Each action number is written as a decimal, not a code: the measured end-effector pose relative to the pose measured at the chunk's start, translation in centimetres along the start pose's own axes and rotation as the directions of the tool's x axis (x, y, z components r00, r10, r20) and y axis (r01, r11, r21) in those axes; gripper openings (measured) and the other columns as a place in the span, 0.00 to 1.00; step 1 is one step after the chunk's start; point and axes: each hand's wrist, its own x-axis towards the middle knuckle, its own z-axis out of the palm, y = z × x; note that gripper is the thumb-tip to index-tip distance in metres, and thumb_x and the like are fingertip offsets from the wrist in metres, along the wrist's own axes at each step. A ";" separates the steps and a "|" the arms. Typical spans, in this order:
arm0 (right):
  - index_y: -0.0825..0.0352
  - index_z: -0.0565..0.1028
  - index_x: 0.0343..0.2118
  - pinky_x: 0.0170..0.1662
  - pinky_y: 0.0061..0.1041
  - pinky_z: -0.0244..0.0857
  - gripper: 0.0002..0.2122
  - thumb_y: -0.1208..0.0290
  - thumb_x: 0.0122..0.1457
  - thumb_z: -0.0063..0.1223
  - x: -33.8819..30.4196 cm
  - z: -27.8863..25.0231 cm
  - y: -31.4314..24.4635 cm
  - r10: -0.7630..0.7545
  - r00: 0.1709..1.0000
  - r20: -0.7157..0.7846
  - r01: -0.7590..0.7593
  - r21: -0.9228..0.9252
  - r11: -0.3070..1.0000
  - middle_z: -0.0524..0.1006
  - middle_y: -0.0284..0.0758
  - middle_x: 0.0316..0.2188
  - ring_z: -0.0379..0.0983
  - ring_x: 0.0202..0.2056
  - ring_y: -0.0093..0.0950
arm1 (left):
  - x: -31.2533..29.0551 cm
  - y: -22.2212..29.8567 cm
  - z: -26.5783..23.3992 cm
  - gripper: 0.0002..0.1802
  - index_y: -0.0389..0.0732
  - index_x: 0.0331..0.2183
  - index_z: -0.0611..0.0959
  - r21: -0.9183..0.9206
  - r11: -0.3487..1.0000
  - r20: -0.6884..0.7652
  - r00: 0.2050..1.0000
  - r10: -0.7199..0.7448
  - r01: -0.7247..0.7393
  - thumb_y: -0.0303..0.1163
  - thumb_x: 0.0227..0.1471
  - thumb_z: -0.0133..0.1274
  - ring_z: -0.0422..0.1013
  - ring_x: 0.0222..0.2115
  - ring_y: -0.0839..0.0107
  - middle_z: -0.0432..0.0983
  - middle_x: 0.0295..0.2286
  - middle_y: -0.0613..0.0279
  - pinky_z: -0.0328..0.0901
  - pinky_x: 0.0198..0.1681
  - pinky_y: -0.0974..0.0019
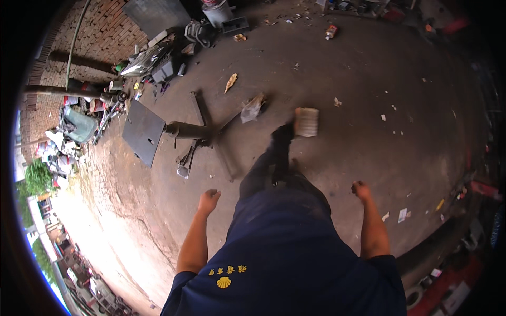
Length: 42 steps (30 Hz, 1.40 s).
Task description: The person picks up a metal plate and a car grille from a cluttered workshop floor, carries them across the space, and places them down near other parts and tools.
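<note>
My left hand (211, 200) hangs beside my left hip, its fingers curled in, with no object showing in it. On the other side, my right hand (361, 190) is also curled closed; its fingertips look dark, and nothing can be seen sticking out of it. Neither hand touches anything. Nearest to the left hand is a dark metal stand with a flat square plate (144, 132), a thick post (185, 130) and crossed legs on the floor. My dark-trousered leg (274, 152) is stretched forward. Beside its foot is a blurred, pale striped thing (307, 122).
Clear plastic (253, 108) lies by the stand's legs, a dry leaf-like scrap (231, 82) beyond it. A bottle (331, 32) lies far ahead. Car parts, including a headlamp (145, 60), are heaped along the brick wall (113, 23). Paper scraps (402, 215) dot the right-hand floor.
</note>
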 end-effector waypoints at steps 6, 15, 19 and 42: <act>0.72 0.74 0.36 0.35 0.26 0.65 0.14 0.63 0.62 0.50 0.8 0.7 -11.9 -0.232 0.966 -0.116 0.251 0.183 0.951 0.77 0.34 0.28 0.72 0.29 0.25 | -2.2 -8.2 -0.2 0.32 0.34 0.40 0.83 0.372 0.928 0.463 0.862 -0.205 0.021 0.55 0.58 0.42 0.68 0.49 0.46 0.75 0.43 0.40 0.60 0.55 0.54; 0.69 0.75 0.33 0.34 0.27 0.64 0.13 0.63 0.64 0.48 -6.2 5.7 -4.8 0.123 0.989 -0.078 -0.096 0.284 0.954 0.75 0.32 0.26 0.68 0.28 0.22 | 15.8 12.9 -8.8 0.26 0.32 0.44 0.79 -0.059 0.972 -0.013 0.974 0.225 -0.225 0.46 0.54 0.54 0.73 0.46 0.55 0.77 0.42 0.43 0.65 0.50 0.60; 0.67 0.74 0.37 0.28 0.28 0.64 0.10 0.65 0.63 0.47 -5.3 8.3 0.1 0.589 0.804 0.083 -0.589 -0.020 0.808 0.74 0.35 0.23 0.69 0.23 0.26 | 15.6 23.5 -14.3 0.24 0.30 0.51 0.73 -0.599 0.737 0.079 0.892 0.445 -0.314 0.40 0.61 0.48 0.72 0.46 0.68 0.76 0.42 0.52 0.64 0.52 0.64; 0.72 0.76 0.38 0.40 0.24 0.66 0.16 0.60 0.61 0.51 12.0 34.9 -67.2 -0.493 0.413 0.766 0.869 -0.168 0.466 0.78 0.36 0.30 0.74 0.34 0.24 | -6.2 0.5 -1.6 0.29 0.33 0.53 0.71 -0.993 -0.100 0.057 0.510 -0.859 -0.057 0.47 0.60 0.46 0.75 0.44 0.61 0.76 0.46 0.50 0.66 0.47 0.61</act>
